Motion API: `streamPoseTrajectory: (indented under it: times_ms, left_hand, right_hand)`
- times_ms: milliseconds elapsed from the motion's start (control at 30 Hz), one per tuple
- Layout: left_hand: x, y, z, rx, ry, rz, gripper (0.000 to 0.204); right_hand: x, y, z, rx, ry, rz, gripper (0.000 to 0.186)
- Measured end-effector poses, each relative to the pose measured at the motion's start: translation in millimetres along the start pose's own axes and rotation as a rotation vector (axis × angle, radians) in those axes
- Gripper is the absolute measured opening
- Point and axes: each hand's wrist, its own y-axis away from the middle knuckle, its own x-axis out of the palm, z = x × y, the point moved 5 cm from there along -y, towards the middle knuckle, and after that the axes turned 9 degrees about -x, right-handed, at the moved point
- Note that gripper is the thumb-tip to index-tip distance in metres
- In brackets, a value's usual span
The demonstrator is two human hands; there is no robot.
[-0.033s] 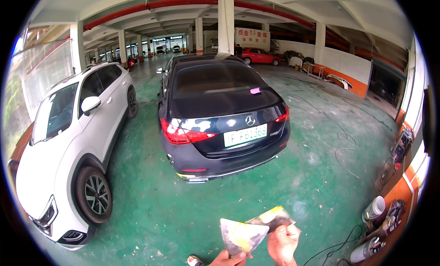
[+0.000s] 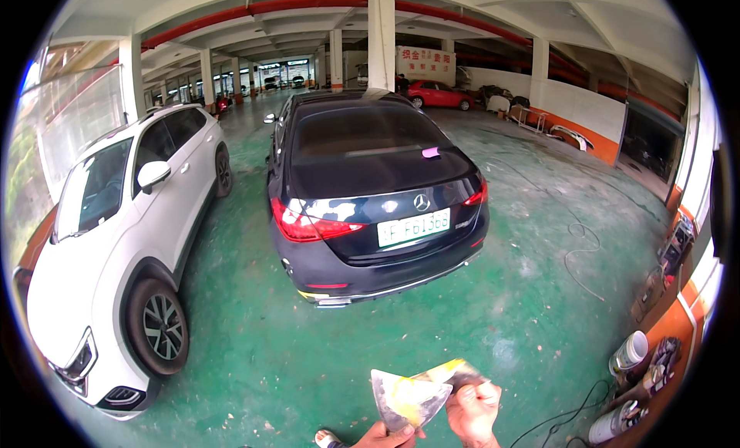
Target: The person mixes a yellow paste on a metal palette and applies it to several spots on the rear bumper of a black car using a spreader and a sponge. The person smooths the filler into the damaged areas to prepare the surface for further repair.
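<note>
My left hand (image 2: 388, 436), at the bottom edge, grips a putty spreader (image 2: 405, 395), a flat plate widening away from the fingers and smeared with yellow and grey. Beside it, my right hand (image 2: 473, 411) is closed around a second putty spreader (image 2: 460, 371). Yellow paste lies along its far edge, and the rest looks dark. The two blades overlap in this view; I cannot tell whether they touch. Beyond my hands stands a dark blue sedan (image 2: 378, 187), rear end toward me, with a yellow patch (image 2: 312, 295) low on its bumper's left corner.
A white car (image 2: 127, 186) is parked at the left. At the lower right are a white bucket (image 2: 629, 352), another white container (image 2: 613, 423) and dark cables (image 2: 566, 419). A thin hose (image 2: 580, 251) trails over the green floor (image 2: 301, 363). A pink object (image 2: 430, 152) sits on the sedan's trunk.
My right hand and its spreader have shifted slightly down and to the left, and that blade has changed its angle. My left hand has hardly moved.
</note>
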Motion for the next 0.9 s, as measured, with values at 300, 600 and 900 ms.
streamPoseTrajectory:
  times_ms: [300, 600, 900]
  left_hand:
    - [-3.2, -4.6, -11.0, 0.256, -0.132, -0.281, 0.024]
    - [-25.3, -25.0, 14.6, 0.14, -0.579, -0.544, 0.023]
    - [-21.8, -14.7, 21.0, 0.044, -0.12, -0.09, 0.024]
  right_hand:
    - [-4.0, -12.7, 20.6, -0.461, 0.936, 0.197, 0.016]
    - [44.4, 37.1, 43.6, -0.577, 0.911, 0.536, 0.032]
    - [9.2, -3.6, 20.1, -0.16, 0.129, -0.168, 0.018]
